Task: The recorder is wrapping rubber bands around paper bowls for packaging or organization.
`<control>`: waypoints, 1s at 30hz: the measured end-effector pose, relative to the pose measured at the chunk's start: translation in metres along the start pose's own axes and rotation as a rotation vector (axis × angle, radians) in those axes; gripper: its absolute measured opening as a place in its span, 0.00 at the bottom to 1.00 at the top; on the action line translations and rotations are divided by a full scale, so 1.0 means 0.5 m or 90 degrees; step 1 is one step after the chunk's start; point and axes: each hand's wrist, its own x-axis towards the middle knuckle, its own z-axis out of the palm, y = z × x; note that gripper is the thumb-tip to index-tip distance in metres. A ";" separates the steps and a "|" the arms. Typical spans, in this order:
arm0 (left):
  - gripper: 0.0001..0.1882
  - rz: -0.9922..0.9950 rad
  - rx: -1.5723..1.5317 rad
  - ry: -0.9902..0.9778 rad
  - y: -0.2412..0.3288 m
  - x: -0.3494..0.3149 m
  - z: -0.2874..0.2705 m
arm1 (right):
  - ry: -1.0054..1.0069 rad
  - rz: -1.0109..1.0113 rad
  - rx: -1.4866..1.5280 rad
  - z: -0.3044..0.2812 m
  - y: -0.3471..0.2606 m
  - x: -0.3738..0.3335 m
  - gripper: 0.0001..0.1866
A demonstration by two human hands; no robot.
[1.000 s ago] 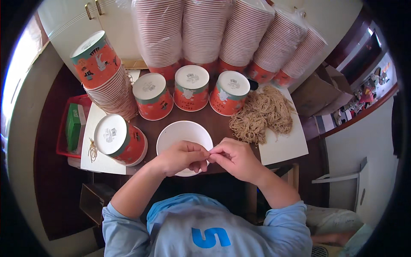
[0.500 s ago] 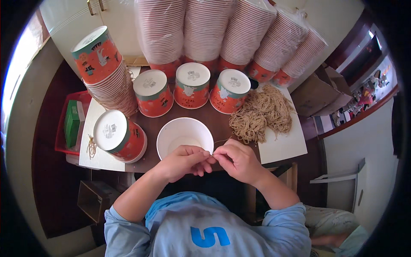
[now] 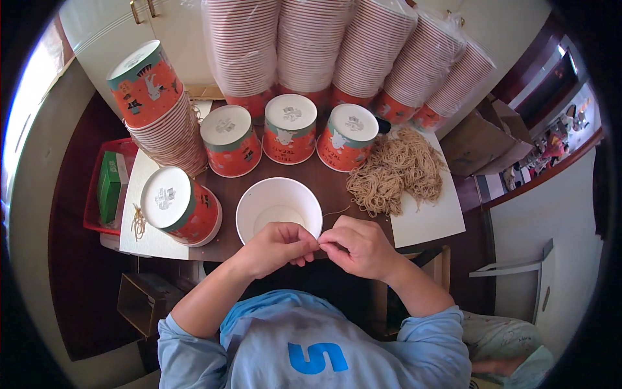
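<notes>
My left hand and my right hand meet fingertip to fingertip at the near rim of an upright white paper bucket, which stands with its mouth up. Both hands are pinched closed. A thin tan string shows just beyond my right hand, on the side of a tangled heap of tan string. Between the fingertips the string is too fine to follow. My left wrist and fingers cover the bucket's near edge.
Upside-down orange buckets with white bases include a left one and a middle one. A tall bucket stack leans at left; plastic-wrapped stacks line the back. A red bin and cardboard box flank the table.
The fingers of my left hand have curled in closer, and the joined fingertips have shifted slightly left and down. The buckets and the string heap stay where they were.
</notes>
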 end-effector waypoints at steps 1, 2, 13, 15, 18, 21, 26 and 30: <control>0.07 0.000 0.000 0.000 -0.001 0.000 -0.001 | -0.002 -0.009 -0.012 0.001 0.001 0.000 0.07; 0.06 0.023 0.005 0.000 -0.003 -0.001 -0.001 | -0.003 -0.009 -0.011 0.003 0.002 0.000 0.07; 0.06 0.547 0.652 0.269 -0.033 -0.022 0.033 | -0.021 0.050 -0.005 0.024 -0.006 -0.002 0.07; 0.07 0.575 0.719 0.294 -0.043 -0.026 0.031 | -0.023 0.094 0.056 0.034 -0.009 -0.002 0.07; 0.09 0.613 0.796 0.313 -0.043 -0.032 0.020 | -0.036 0.169 0.179 0.046 -0.001 0.003 0.05; 0.12 0.580 0.801 0.345 -0.028 -0.033 -0.021 | -0.035 0.240 0.297 0.046 0.008 0.013 0.03; 0.19 0.235 0.680 0.588 0.009 -0.024 -0.148 | 0.058 0.301 0.416 -0.001 0.002 0.075 0.05; 0.13 0.282 0.606 0.521 -0.053 0.020 -0.191 | -0.024 0.287 0.362 0.046 -0.008 0.141 0.08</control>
